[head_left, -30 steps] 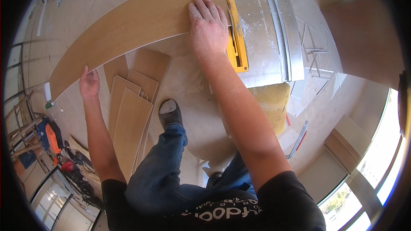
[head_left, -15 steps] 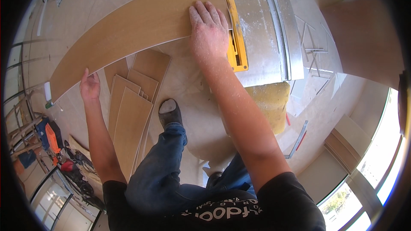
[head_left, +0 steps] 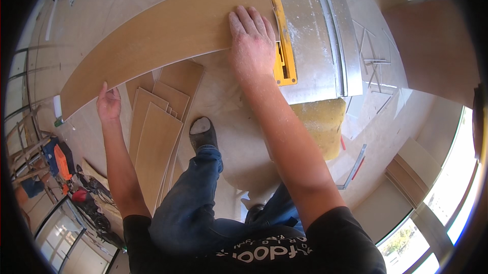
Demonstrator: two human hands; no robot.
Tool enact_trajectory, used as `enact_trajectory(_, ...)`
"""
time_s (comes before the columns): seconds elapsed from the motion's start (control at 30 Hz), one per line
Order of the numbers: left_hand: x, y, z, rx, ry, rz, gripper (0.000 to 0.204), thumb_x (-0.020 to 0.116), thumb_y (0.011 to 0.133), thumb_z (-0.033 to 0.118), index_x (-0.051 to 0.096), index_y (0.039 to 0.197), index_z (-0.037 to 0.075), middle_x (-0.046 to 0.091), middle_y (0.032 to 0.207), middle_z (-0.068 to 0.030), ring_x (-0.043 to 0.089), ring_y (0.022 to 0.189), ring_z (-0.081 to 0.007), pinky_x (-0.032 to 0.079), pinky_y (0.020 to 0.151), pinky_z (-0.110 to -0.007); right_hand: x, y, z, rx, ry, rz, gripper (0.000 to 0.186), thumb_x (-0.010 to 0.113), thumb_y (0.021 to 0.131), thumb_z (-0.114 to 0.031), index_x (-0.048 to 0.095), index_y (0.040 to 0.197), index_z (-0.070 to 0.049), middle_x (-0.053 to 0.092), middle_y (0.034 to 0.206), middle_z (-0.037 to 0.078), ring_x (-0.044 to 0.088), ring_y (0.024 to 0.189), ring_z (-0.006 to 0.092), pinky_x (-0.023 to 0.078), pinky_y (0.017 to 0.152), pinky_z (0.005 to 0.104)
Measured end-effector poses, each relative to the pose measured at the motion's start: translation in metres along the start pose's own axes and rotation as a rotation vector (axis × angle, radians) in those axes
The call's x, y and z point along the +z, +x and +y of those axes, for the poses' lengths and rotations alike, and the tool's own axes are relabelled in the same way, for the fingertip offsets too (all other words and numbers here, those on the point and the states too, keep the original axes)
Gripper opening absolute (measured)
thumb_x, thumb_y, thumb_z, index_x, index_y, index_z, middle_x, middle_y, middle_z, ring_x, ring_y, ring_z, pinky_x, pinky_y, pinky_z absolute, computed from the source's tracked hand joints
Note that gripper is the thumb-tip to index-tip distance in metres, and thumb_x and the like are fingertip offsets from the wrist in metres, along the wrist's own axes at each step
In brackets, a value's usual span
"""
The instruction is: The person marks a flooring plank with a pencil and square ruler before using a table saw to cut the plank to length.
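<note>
A long tan plank reaches from the far left to a metal saw table, its right end over a yellow insert plate. My right hand, dusted white, lies over the plank near that end. Its fingers rest on the top face, and the thumb is hidden, seemingly below the near edge. Farther left, my left hand holds the near edge, thumb up against it and the other fingers partly beneath. The blade cannot be made out.
Several cut planks lie stacked beside my left foot. A yellow block sits at the saw table's near end. A metal square and thin offcuts lie on the floor to the right. Tools clutter the left.
The plank's right end and my right hand have shifted slightly right and nearer over the insert plate. My left hand has moved a little right with the plank.
</note>
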State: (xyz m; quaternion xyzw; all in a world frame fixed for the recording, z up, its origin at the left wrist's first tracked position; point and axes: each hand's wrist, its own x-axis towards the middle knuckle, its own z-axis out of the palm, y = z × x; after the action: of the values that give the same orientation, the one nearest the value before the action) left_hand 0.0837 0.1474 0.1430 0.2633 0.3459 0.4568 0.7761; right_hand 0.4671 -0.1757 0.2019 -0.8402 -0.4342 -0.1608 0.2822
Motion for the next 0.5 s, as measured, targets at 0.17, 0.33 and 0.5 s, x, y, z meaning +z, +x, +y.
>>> enact_trajectory(0.17, -0.0034, -0.0038, 0.0021, -0.057, -0.011, 0.005, 0.036, 0.061, 0.098, -0.006, 0.057, 0.133, 0.001, 0.065, 0.134, -0.0136, 0.064, 0.122, -0.0274, 0.059, 0.101, -0.037, -0.0022, -0.0028, -0.0016, 0.014, -0.005, -0.021, 0.04, 0.06, 0.085, -0.008, 0.066, 0.124, -0.003, 0.062, 0.139, 0.01, 0.053, 0.134, 0.0298, 0.04, 0.115, 0.0455)
enact_trajectory(0.33, -0.005, -0.0053, 0.0026, -0.07, -0.042, -0.013, 0.034, 0.06, 0.099, -0.005, 0.059, 0.132, 0.0, 0.065, 0.134, -0.0152, 0.064, 0.122, -0.0286, 0.06, 0.1, -0.038, -0.0035, -0.0048, -0.0026, 0.016, -0.001, -0.024, 0.039, 0.059, 0.086, -0.008, 0.067, 0.124, -0.004, 0.062, 0.14, 0.01, 0.053, 0.135, 0.0296, 0.04, 0.115, 0.0454)
enact_trajectory(0.5, -0.0039, -0.0098, 0.0021, -0.041, -0.027, -0.013, 0.037, 0.062, 0.097, -0.005, 0.057, 0.134, 0.001, 0.065, 0.134, -0.0137, 0.064, 0.122, -0.0274, 0.059, 0.102, -0.036, -0.0044, -0.0071, -0.0034, 0.031, 0.011, -0.014, 0.044, 0.058, 0.085, -0.003, 0.066, 0.128, -0.007, 0.062, 0.14, 0.007, 0.054, 0.135, 0.0287, 0.04, 0.115, 0.0443)
